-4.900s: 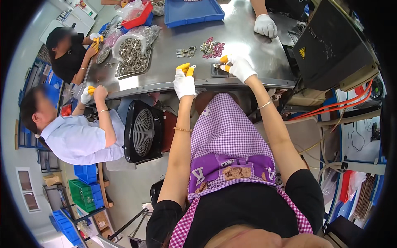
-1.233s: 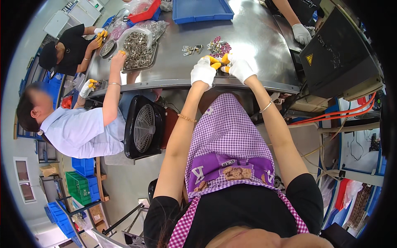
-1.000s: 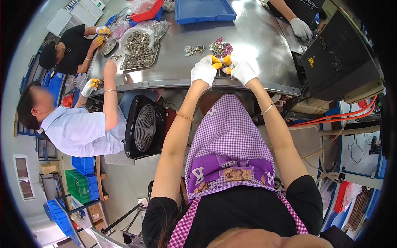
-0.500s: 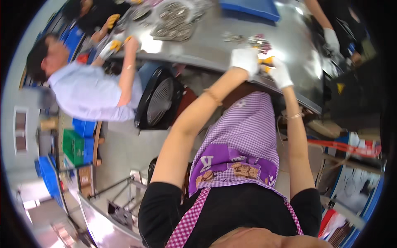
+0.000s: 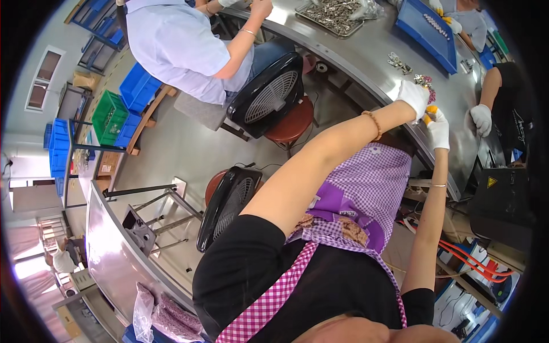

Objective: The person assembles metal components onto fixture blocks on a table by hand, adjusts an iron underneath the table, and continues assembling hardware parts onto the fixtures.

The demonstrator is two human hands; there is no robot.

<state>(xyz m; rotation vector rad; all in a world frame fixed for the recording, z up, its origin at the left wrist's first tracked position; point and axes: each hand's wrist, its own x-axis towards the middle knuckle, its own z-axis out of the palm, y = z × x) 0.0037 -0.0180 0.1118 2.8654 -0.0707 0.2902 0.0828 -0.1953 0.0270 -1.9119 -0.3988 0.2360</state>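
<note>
Metal pieces point(image 5: 399, 63) stretch diagonally toward lower right, near curled gloved hands point(image 5: 414, 99) point(image 5: 438, 131) whose grip I cannot tell.

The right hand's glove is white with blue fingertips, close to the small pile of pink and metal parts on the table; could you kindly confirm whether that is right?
Not quite: in the head view, the right hand wears a white glove with yellow fingertips, not blue; it is indeed close to the pile on the table.

Two loose part piles point(image 5: 399, 63) point(image 5: 428, 90), one blue tray point(image 5: 417, 35), one metal tray point(image 5: 343, 35), two black chair backs point(image 5: 271, 96) point(image 5: 232, 208)
</note>
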